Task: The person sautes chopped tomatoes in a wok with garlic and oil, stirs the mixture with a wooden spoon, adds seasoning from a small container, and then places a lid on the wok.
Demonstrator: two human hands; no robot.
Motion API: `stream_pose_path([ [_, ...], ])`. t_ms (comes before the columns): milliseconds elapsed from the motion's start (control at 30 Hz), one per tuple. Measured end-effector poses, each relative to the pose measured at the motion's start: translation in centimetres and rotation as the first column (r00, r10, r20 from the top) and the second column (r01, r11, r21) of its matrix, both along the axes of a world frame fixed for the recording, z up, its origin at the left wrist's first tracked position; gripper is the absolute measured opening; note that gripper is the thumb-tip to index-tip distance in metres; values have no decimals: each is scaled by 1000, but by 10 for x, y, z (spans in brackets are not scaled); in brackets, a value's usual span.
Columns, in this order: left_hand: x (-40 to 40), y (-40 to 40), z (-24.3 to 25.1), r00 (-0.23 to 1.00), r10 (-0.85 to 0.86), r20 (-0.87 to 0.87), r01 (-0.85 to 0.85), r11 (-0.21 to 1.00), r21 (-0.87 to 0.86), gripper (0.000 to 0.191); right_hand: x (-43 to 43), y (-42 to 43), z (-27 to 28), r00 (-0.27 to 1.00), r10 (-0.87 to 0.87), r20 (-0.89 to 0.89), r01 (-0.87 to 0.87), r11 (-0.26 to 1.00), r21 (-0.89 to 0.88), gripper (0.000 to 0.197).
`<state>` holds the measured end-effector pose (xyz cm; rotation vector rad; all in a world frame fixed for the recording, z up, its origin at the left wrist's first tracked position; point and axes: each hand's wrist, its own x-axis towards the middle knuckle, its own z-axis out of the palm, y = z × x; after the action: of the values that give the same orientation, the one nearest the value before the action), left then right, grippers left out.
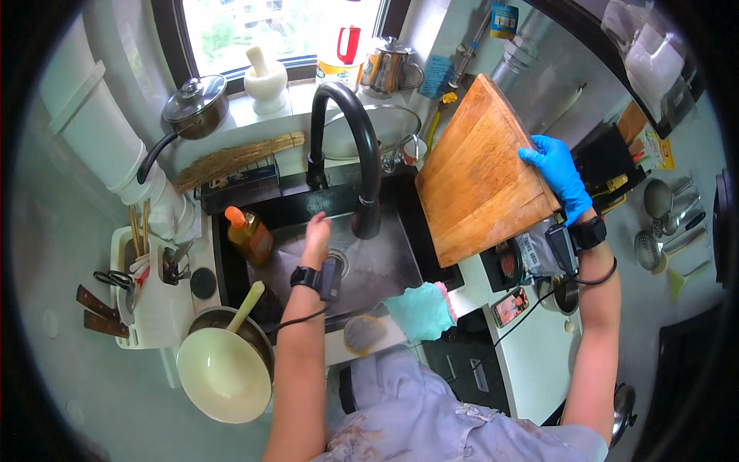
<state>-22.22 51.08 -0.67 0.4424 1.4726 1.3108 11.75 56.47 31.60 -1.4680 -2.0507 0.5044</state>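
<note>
A thick wooden cutting board point(482, 176) is held up on edge, tilted, at the right side of the sink. Gripping its right edge is my right hand point(555, 167), in a blue glove, with the thumb on the near face and the other fingers partly hidden. My left hand point(317, 235) is bare and hovers over the dark sink point(375, 260), left of the black gooseneck faucet point(366, 156). Its fingers are mostly hidden from this angle, and nothing shows in it. A bottle with an orange cap point(250, 237) stands in the sink's left part.
A pale green pan point(225, 375) rests on a metal pot at the left, near a white utensil holder point(156, 306). On the sink's front edge lie a teal cloth point(424, 312) and a round scrubber point(365, 335). A phone point(511, 306) sits on the right counter.
</note>
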Motion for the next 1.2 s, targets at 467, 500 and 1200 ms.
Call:
stream_pose_path([
  [467,-47,48,25,917,18,398,-35,999,36,56,19,79,-3,1000,-11,-20,10,999,-52,31],
  [500,-43,50,30,917,8,399,-22,999,32,56,24,83,-5,999,4,-41,-6,999,-47,32],
  [1200,-39,79,-22,859,109,500,-159,986,58,19,36,49,-4,864,-245,440,18,889,458,64],
])
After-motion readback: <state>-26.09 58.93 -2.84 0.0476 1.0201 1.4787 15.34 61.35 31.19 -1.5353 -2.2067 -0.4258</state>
